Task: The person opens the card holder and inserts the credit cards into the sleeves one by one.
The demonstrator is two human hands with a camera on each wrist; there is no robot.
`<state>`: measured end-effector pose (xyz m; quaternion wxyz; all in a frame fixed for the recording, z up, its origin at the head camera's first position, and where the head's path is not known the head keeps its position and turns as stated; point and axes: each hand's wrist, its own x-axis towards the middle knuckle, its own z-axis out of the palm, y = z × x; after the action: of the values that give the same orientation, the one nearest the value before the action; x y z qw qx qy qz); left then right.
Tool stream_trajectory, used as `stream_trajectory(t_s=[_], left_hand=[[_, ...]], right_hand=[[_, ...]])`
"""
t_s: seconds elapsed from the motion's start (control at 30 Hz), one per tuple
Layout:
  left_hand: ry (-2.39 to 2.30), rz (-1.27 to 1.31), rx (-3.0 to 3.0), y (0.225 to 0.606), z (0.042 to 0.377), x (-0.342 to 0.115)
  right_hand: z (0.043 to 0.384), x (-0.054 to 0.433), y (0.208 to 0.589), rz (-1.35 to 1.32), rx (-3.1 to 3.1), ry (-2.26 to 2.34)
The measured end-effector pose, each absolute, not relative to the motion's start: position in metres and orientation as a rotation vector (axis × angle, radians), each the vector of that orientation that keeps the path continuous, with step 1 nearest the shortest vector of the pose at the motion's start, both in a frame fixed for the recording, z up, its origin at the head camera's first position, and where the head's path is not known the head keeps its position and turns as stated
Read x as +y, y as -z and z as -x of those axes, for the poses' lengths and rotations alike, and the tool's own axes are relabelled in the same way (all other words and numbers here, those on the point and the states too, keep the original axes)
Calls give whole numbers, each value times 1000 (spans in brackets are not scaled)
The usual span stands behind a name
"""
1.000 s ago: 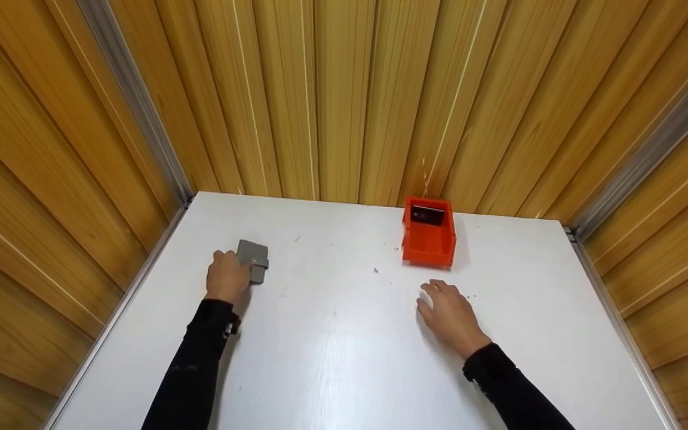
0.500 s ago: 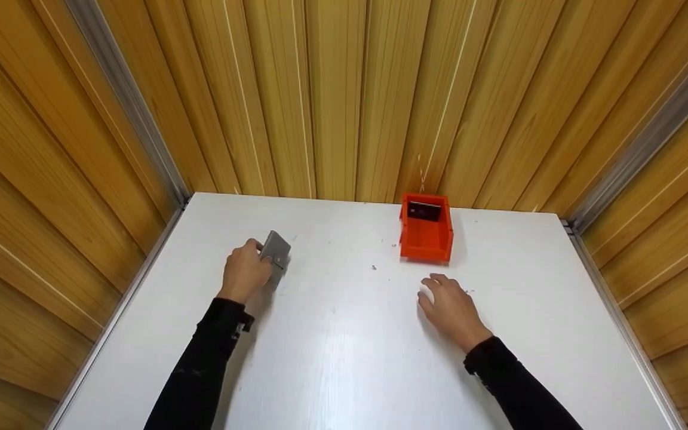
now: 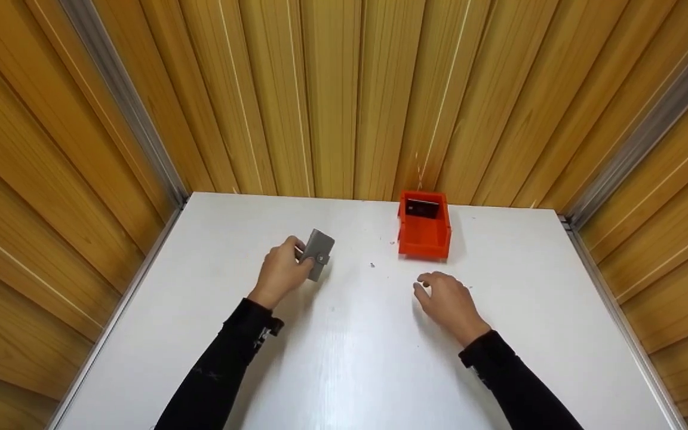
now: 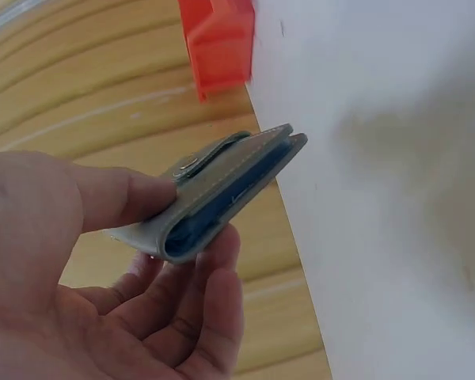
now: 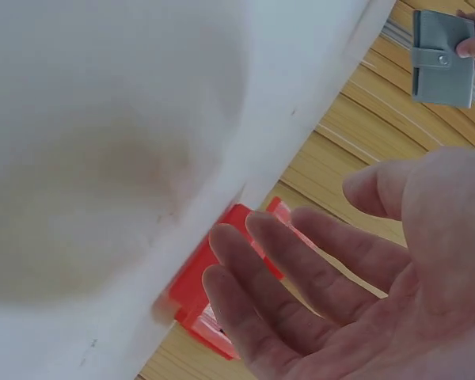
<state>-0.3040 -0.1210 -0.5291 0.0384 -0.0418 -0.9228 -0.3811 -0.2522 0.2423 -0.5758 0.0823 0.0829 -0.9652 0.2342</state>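
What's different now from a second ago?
The grey wallet, lifted off the white table, has moved rightward, closer to the red bin, in the left hand's grip. The right hand's grip, holding nothing, and the bin, with a dark flat thing inside, stayed about where they were.

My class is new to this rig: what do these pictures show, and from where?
No machine here: a person works with a bare left hand and right hand, in black sleeves. The wide picture comes from a camera worn on the head; the two close-ups from one on each wrist. On the white tabletop stands an open red plastic bin, with a dark flat thing inside. The left hand holds a grey folded leather-look wallet with a snap strap, above the tabletop. The right hand, nearer the bin, holds nothing.
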Motion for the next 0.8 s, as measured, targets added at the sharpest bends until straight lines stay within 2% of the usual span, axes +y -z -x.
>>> stream_trajectory(t_s=[0.47,0.8], left_hand=[[1347,399,-2701,518,280,-57],[1414,399,-2715,521,264,-27]], right_hand=[[249,213,535,-303,-2843,-767],[248,195,528,-409,-2805,-906]])
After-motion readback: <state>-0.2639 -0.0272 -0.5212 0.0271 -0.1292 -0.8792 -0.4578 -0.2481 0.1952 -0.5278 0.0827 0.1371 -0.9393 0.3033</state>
